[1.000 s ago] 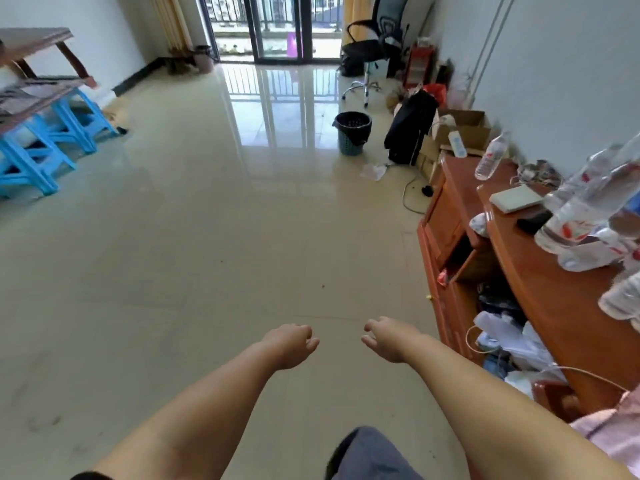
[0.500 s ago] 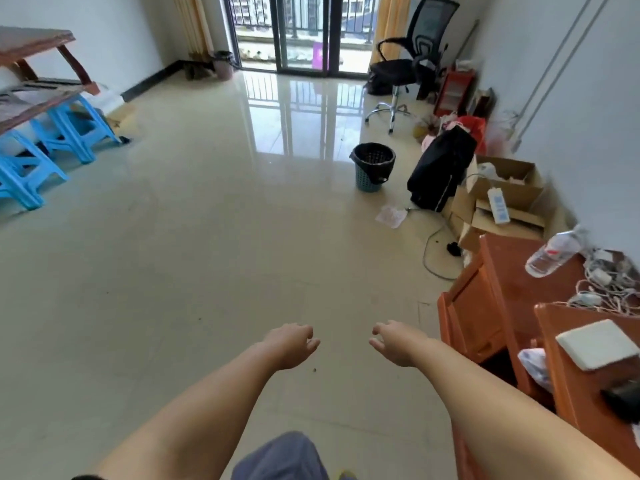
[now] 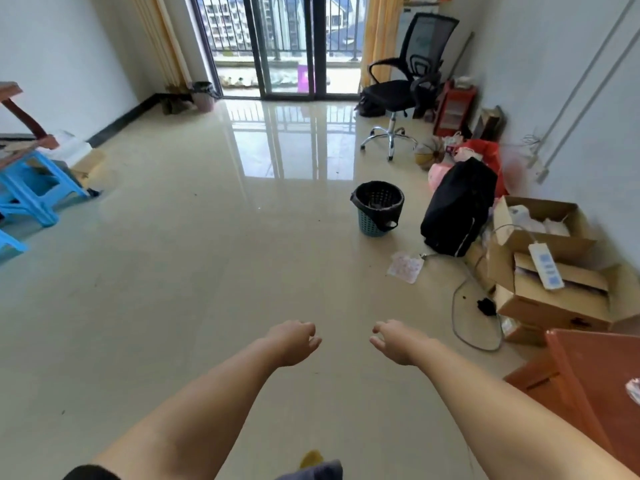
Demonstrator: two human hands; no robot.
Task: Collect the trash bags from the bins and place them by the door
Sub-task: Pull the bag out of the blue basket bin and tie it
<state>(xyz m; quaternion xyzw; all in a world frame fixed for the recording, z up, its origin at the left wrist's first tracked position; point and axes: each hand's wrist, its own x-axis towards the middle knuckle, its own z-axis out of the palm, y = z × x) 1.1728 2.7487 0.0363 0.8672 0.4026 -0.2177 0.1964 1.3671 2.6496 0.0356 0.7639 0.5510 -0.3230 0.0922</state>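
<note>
Far off at the back left, beside the curtain and the glass door (image 3: 287, 46), stands a small pink bin (image 3: 203, 95) with a dark liner, well apart from both hands. Nearer the viewer, the left hand (image 3: 294, 342) is stretched forward over the bare floor (image 3: 173, 271), fingers loosely curled and holding nothing. Just beside it, with a gap between, the right hand (image 3: 398, 342) reaches out the same way, fingers relaxed and likewise empty. Ahead of the right hand and a little to its right stands the teal bin (image 3: 377, 209), upright, its black trash bag (image 3: 379, 197) folded over the rim, mouth facing up. That bin is the nearer of the two and lies on the right hand's side, so the right hand looks better placed to reach the rim first. Right of the bin sit a black backpack (image 3: 457, 209) and cardboard boxes (image 3: 547, 268).
</note>
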